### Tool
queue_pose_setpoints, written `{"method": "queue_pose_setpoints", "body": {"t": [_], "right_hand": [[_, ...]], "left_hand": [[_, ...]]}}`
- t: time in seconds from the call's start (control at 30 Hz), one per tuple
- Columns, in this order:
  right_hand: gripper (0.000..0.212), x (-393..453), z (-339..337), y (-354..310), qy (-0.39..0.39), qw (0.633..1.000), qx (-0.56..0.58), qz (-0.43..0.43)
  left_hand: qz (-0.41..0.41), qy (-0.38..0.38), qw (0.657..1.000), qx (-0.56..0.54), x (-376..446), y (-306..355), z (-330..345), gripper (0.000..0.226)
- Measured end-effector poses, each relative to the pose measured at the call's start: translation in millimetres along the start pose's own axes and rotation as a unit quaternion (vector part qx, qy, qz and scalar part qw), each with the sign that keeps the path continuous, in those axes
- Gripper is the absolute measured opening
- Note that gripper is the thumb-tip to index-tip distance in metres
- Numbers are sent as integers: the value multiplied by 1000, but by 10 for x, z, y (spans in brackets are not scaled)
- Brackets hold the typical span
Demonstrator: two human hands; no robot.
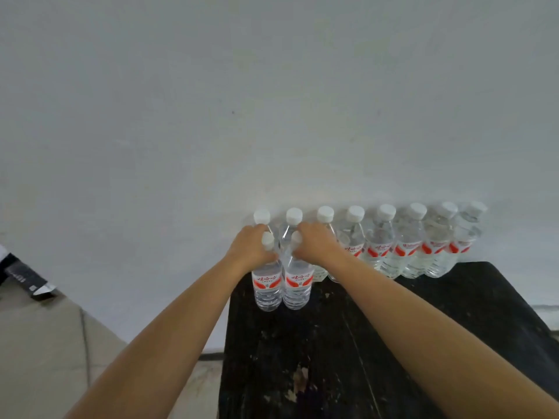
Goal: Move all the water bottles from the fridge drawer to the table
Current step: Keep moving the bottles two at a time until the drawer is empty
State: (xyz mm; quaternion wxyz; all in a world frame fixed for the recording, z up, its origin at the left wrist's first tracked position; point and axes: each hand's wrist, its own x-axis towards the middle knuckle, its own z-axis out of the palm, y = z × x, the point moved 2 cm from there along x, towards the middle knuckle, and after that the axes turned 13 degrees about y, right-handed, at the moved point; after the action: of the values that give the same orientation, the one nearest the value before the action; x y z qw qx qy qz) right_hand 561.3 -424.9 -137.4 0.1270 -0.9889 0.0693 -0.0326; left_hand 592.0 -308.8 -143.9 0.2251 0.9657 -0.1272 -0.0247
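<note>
Left arm [169, 331]: bare from the bottom edge up to the wrist, with no sleeve showing.
Right arm [423, 322]: bare too, long and thin, with no sleeve showing.
Left hand [252, 247]: had no glove, ring or watch to see.
Right hand [316, 243]: had no glove, ring or watch to see.
Rest of the body: out of the picture.

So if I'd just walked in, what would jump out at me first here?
Probably the two bare arms reaching forward, the left hand and right hand each gripping the neck of a water bottle: the left bottle and right bottle stand side by side on the black table. Behind them, a row of bottles with white caps and red labels lines the white wall.
</note>
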Motion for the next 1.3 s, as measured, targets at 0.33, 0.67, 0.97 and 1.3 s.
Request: {"method": "queue_pose_setpoints", "body": {"t": [0.33, 0.67, 0.97, 1.3], "right_hand": [[34, -1130, -1252, 879, 129, 988, -88, 11], [32, -4164, -2839, 2828, 265, 931, -138, 210], [32, -8258, -3527, 4189, 295, 817, -186, 459], [28, -11430, -3690, 5136, 270, 664, -198, 668]], "left_hand": [[143, 34, 974, 171, -935, 1276, -455, 34], [423, 58, 893, 142, -3062, 4383, 181, 32], [632, 8, 772, 66, -6405, 6773, 1053, 32], [786, -67, 614, 19, -9181, 8385, 2052, 27]]}}
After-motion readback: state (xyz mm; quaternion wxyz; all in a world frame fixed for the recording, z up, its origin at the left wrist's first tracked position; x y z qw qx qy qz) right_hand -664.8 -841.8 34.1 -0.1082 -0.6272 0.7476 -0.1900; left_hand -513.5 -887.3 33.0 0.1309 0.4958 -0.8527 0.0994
